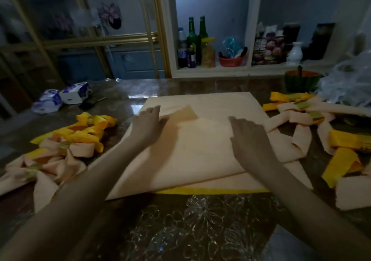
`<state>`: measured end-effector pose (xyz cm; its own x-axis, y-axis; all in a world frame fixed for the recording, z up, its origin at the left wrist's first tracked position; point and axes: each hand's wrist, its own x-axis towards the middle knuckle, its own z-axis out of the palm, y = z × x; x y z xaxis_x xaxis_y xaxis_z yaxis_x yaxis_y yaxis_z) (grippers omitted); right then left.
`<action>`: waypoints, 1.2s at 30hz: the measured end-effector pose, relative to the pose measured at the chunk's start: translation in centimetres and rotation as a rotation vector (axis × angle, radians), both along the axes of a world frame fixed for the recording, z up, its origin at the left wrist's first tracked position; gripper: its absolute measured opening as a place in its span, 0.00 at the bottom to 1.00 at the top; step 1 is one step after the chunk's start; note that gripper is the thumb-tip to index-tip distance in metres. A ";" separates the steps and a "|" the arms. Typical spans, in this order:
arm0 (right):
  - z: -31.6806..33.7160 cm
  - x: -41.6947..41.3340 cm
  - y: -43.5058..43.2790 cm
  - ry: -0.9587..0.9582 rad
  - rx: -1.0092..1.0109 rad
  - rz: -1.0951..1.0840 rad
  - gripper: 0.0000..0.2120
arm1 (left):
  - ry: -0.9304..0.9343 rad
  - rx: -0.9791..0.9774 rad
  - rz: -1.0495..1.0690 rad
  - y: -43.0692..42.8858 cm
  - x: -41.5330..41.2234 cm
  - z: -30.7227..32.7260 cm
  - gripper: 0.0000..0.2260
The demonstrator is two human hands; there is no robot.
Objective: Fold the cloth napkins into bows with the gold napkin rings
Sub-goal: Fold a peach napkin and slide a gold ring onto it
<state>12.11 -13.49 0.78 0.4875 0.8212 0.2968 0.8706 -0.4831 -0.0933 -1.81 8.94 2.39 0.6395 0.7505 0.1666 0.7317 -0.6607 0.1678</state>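
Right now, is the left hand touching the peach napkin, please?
Touching: the head view shows the left hand resting flat on the peach napkin, no gap visible.

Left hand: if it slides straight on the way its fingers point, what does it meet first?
Only more of the peach napkin under the left hand, then its far edge and bare tabletop. Nothing else appears in that line, though depth is hard to judge.

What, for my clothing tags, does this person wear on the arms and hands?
Nothing visible: both forearms are bare, with no sleeves in view. The left hand and right hand show no gloves, rings or watch, though the picture is dim.
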 end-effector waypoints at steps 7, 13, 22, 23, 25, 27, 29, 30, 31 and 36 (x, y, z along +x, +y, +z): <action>-4.2 -2.2 3.4 0.289 -0.346 0.350 0.43 | 0.123 -0.123 -0.235 -3.5 -3.3 -3.0 0.24; -4.4 -1.6 5.9 0.265 -0.399 0.250 0.42 | 0.187 -0.217 -0.308 -4.4 -7.1 -3.7 0.43; -4.9 0.2 9.1 0.280 -0.364 0.164 0.32 | 0.210 -0.192 -0.359 -2.6 -9.5 -4.9 0.30; -4.8 0.0 9.6 0.277 -0.348 0.168 0.32 | 0.208 -0.186 -0.357 -2.2 -10.4 -4.7 0.28; -4.9 -0.1 9.9 0.265 -0.315 0.161 0.31 | 0.194 -0.167 -0.369 -1.8 -11.9 -4.3 0.24; -4.9 -0.1 9.6 0.289 -0.210 0.147 0.30 | 0.195 -0.137 -0.375 -1.2 -12.9 -4.0 0.23; -4.8 -0.7 9.5 0.370 -0.086 0.196 0.29 | 0.207 -0.131 -0.333 -0.6 -14.5 -3.8 0.24; -4.6 -0.9 9.2 0.448 -0.035 0.232 0.30 | 0.215 -0.132 -0.305 -0.4 -15.0 -3.7 0.25; -4.2 -1.2 8.9 0.550 -0.029 0.273 0.33 | 0.230 -0.121 -0.280 -0.1 -15.4 -3.7 0.25; -2.8 -2.0 8.2 0.541 -0.418 0.427 0.42 | -0.007 -0.087 -0.066 0.3 -16.1 -2.8 0.22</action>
<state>10.07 -5.29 -2.05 0.0945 0.9600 -0.2637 0.8738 -0.2069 -0.4401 -17.95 9.20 -0.45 0.6871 0.7186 0.1071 0.6855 -0.6900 0.2321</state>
